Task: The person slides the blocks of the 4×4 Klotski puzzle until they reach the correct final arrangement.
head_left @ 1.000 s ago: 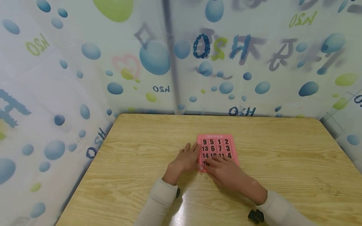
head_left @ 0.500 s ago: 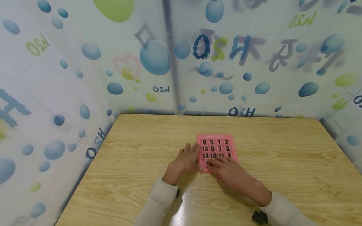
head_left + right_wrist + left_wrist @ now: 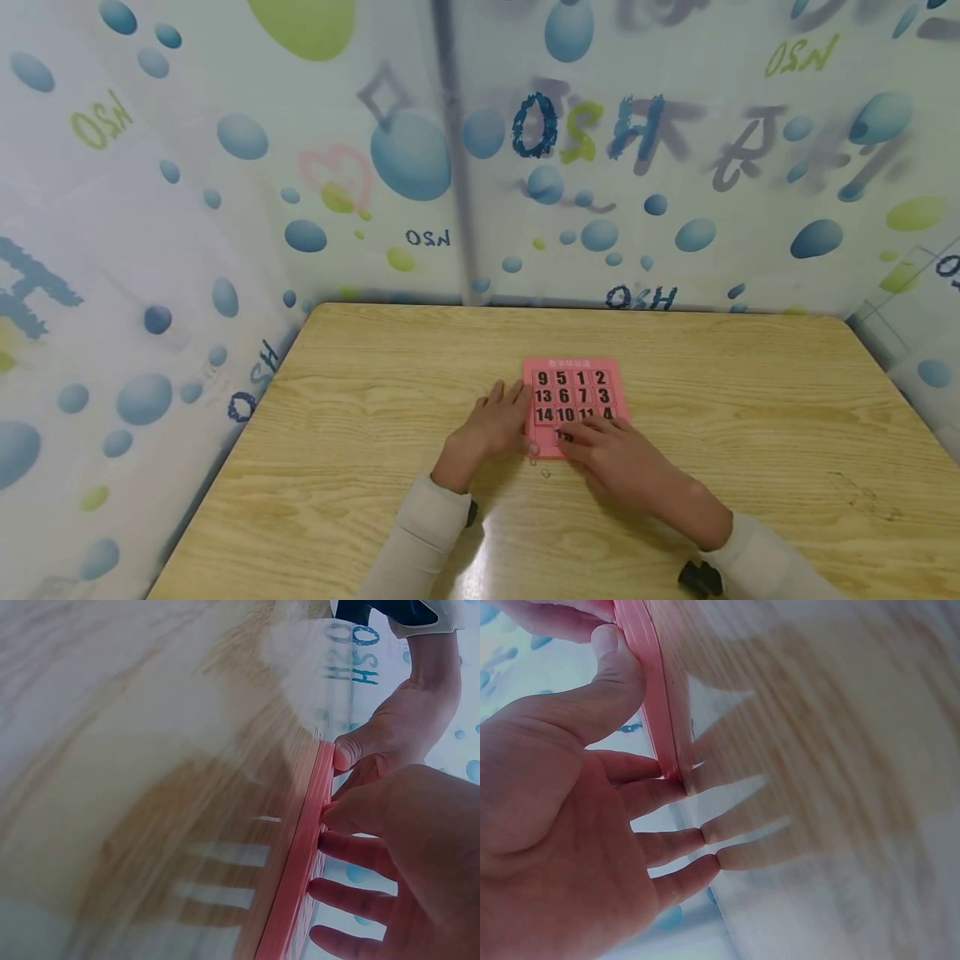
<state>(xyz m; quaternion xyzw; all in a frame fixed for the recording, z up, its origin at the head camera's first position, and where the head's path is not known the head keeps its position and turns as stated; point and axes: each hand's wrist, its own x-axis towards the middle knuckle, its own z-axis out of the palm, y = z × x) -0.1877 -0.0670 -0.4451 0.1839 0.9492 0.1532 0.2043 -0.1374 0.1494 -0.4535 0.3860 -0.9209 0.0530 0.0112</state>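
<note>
A pink number slide puzzle (image 3: 572, 364) lies flat on the wooden table, with black numerals on its square tiles. My left hand (image 3: 495, 423) rests along its left side, fingers spread and fairly straight, the thumb against the near left corner. In the left wrist view that thumb (image 3: 613, 671) touches the pink edge while the fingertips meet the tabletop. My right hand (image 3: 626, 467) lies over the bottom row, its extended fingers touching the tile marked 15 (image 3: 565, 436). Left of that tile a pink slot (image 3: 545, 440) shows bare. The right end of the bottom row is hidden under the hand.
The table (image 3: 375, 367) reaches to a patterned curtain (image 3: 405, 267) behind and at the sides. Small heart-shaped marks (image 3: 545, 473) lie just below the puzzle. A dark wrist device (image 3: 701, 578) sits at the right cuff.
My right hand has slid a little to the right, and the tile marked 15 has moved with it, uncovering the slot at the bottom left. The left hand and puzzle frame stay put.
</note>
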